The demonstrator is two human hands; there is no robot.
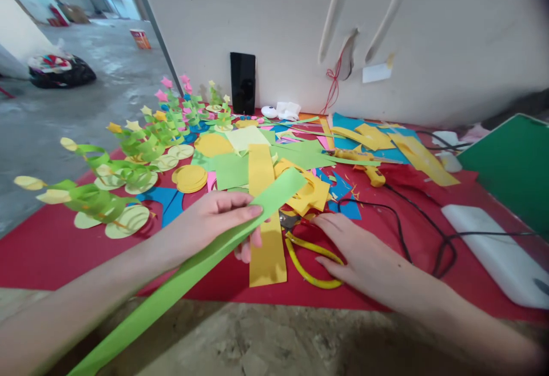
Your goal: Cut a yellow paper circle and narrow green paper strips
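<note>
The left hand pinches a long, flat strip of bright green paper between thumb and fingers, the strip running from above the red felt-like mat down past the table's front edge. Held only at one point, the thin strip could sag, crease or slide out of that light pinch. The right hand lies with its fingers spread and loose on the yellow-handled scissors, gripping nothing; the blades sit close to the fingertips and could nick them, and the black cable just beside could snag. A yellow rectangular paper strip lies flat under both, near curled green paper plants with pale round bases.
</note>
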